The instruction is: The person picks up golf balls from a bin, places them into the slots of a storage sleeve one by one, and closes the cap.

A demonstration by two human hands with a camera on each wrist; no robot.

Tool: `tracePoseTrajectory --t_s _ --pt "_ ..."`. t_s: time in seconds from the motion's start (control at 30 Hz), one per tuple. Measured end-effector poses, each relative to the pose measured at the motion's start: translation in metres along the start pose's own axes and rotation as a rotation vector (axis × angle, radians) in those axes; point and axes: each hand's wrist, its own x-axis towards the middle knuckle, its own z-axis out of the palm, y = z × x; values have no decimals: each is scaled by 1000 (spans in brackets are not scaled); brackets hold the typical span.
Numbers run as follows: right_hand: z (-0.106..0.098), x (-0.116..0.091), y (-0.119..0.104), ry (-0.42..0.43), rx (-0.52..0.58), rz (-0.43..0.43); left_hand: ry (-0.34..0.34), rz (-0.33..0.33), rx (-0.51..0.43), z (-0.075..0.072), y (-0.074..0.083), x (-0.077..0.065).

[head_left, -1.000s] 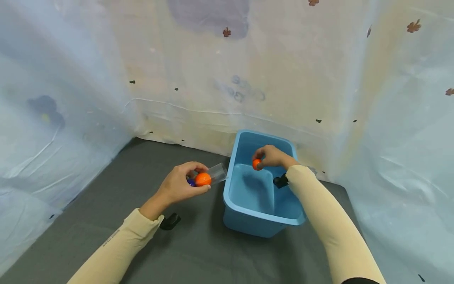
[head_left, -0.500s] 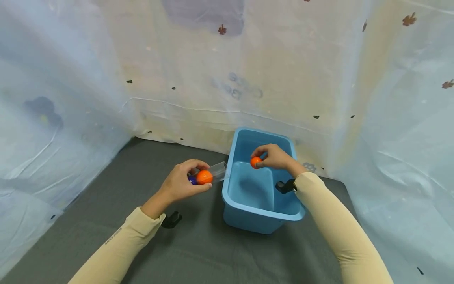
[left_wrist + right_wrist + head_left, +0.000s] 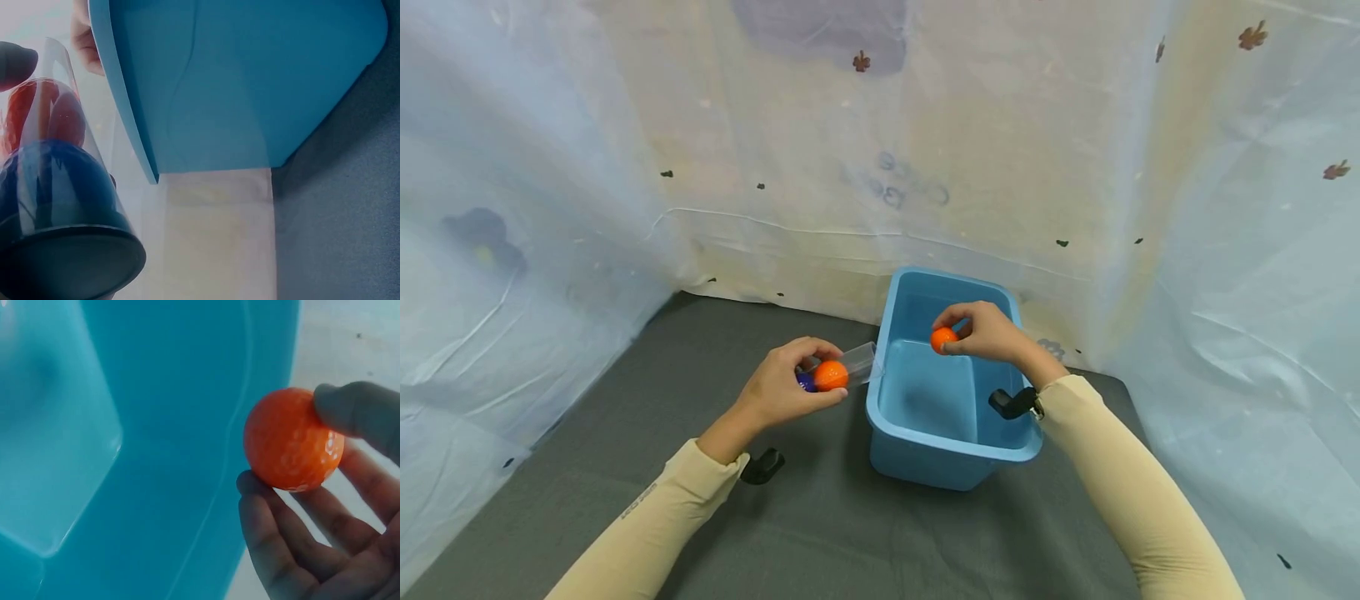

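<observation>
My left hand point(image 3: 785, 385) grips a clear plastic tube point(image 3: 861, 363), tilted with its far end close to the blue tub's left rim. Inside the tube sit an orange golf ball point(image 3: 831, 376) and, behind it, a dark blue ball point(image 3: 53, 181); the left wrist view shows the tube's dark round base point(image 3: 72, 265). Over the blue tub point(image 3: 925, 439), my right hand point(image 3: 988, 332) pinches another orange golf ball point(image 3: 292, 439) between thumb and fingertips. Dimples show on that ball in the right wrist view.
The tub stands on a dark grey cloth-covered surface point(image 3: 820, 533), near a pale sheet wall point(image 3: 805, 150) printed with flowers and leaves. More sheeting point(image 3: 1262, 358) hangs at both sides. A black wrist mount point(image 3: 1011, 403) juts from the right wrist over the tub.
The right hand has shifted slightly, its wrist swinging a little to the right, with the orange golf ball still pinched. The left hand and tube stay nearly in place. The head view has shifted slightly.
</observation>
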Motion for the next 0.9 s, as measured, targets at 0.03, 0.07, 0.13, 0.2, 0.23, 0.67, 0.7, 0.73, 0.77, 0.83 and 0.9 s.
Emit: tracePoseTrajectory --t_s 0.03,0.07,0.13,0.2,0.23,0.67,0.7,0.73,0.77,0.83,0.9 --pt "0 -2 -2 10 -2 -7 -1 1 -1 0 0 0" --pt "1 -4 -4 19 -4 -13 -1 2 -4 0 1 0" --pt "1 -8 -9 36 -4 -20 0 6 -7 0 2 0" --pt "2 -12 -13 48 0 -31 2 13 -9 1 3 0" --pt "2 -14 -15 53 3 -33 3 16 -9 1 4 0" --pt "4 -36 -37 97 60 -68 0 21 -14 7 9 0" --pt "4 -37 -39 97 68 -74 1 22 -13 7 9 0" --pt "5 -38 -40 97 73 -81 1 24 -14 8 10 1" --pt "5 -39 -40 99 75 -86 2 28 -14 8 10 1" --pt "7 -41 -43 108 80 -95 -2 34 -18 9 12 2" --pt "8 -44 -45 120 89 -104 -11 40 -22 10 14 3"
